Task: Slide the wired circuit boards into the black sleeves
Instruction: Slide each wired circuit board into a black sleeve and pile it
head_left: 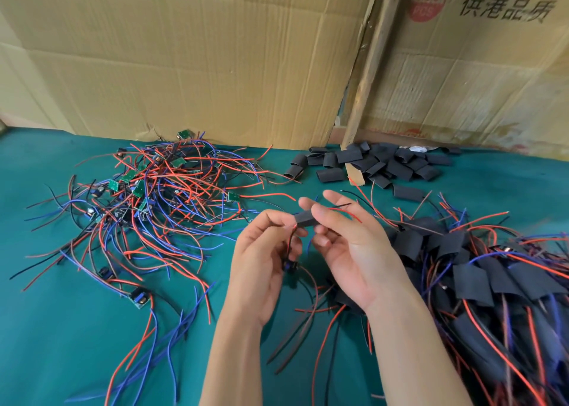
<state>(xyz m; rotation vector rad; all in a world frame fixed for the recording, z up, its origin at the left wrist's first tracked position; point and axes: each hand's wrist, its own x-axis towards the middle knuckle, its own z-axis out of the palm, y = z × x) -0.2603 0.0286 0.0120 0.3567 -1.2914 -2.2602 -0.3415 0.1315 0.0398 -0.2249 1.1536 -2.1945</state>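
Observation:
My right hand (348, 248) pinches a black sleeve (304, 220) between thumb and fingers above the green table. A red and a black wire stick out of the sleeve's right end. My left hand (261, 258) pinches the wires entering the sleeve's left end, and a small circuit board (289, 265) hangs below its fingers. A tangled pile of wired circuit boards (154, 190) with red, blue and black leads lies to the left. Empty black sleeves (378, 164) are heaped at the back. A pile of sleeved boards (492, 282) fills the right side.
A green cloth (61, 328) covers the table. Cardboard sheets (184, 51) stand along the back edge, with a wooden strip (366, 76) leaning between them. Loose wires trail over the cloth in front of both arms.

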